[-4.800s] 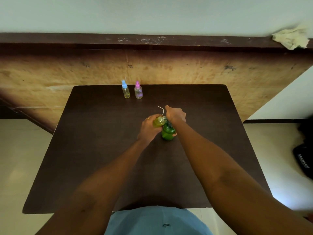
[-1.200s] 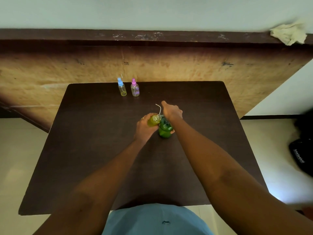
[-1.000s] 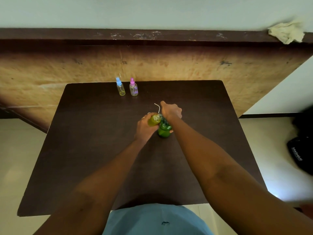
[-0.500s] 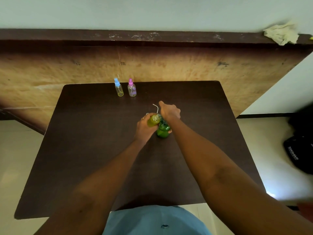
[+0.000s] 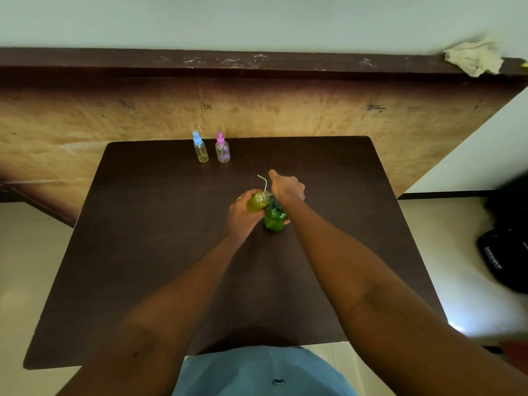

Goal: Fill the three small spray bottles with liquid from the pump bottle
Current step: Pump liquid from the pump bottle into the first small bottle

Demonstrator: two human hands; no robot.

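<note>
A green pump bottle (image 5: pixel 275 221) stands near the middle of the dark table (image 5: pixel 148 224). My left hand (image 5: pixel 243 215) grips a small yellow-green spray bottle (image 5: pixel 257 202), uncapped and tilted with its mouth at the pump's spout. My right hand (image 5: pixel 287 188) lies curled over the pump head, which it hides. A thin white dip tube (image 5: pixel 264 182) sticks up between the two hands; which hand holds it is unclear. Two capped small bottles stand at the far edge: a blue-capped one (image 5: pixel 200 151) with yellowish liquid and a pink-capped one (image 5: pixel 222 152) with purplish liquid.
A wooden panel with a dark ledge (image 5: pixel 257 62) rises behind the table, and a crumpled cloth (image 5: pixel 474 57) lies at the ledge's right end. A black bag (image 5: pixel 505 252) sits on the floor to the right.
Both hands have stayed at the pump bottle with the small bottle held to the spout. Only the camera view has drifted slightly.
</note>
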